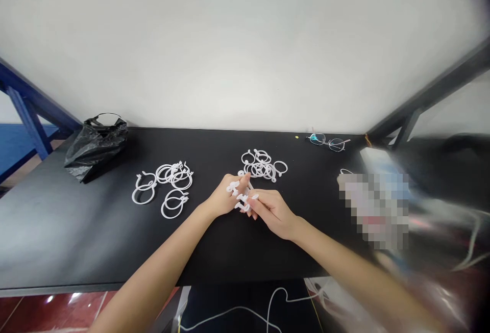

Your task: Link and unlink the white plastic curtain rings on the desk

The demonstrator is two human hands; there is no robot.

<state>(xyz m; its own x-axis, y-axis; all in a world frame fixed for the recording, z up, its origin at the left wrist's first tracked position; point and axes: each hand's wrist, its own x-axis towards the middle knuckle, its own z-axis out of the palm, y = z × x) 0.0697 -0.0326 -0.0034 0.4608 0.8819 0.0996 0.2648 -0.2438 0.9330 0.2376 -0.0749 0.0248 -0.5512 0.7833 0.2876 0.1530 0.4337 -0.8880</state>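
Plastic, by the look of it: small white pieces (243, 206) with flared, knobby ends, bunched between both hands just below the center of the frame. Left hand (225, 195) curled around part of the bunch, ends poking out by the thumb; right hand (278, 215) pinching the near side between thumb and fingers. Can't tell the exact finger placement, too much overlap.

Should be super light, probably more springy than stiff, maybe a bit slick, possibly snappable at the thin spots. Best grabbed by the narrow part behind the knobs, imo.

Just above the hands, a tangled pile of white rings (264, 171), then a looser group of rings (165, 182) left of center. Thin round loops, some with little tabs. Underneath, smooth black tabletop (218, 251) with a soft sheen. Far left, crinkly black plastic bag (97, 144); right of center, thin-framed glasses (326, 143).
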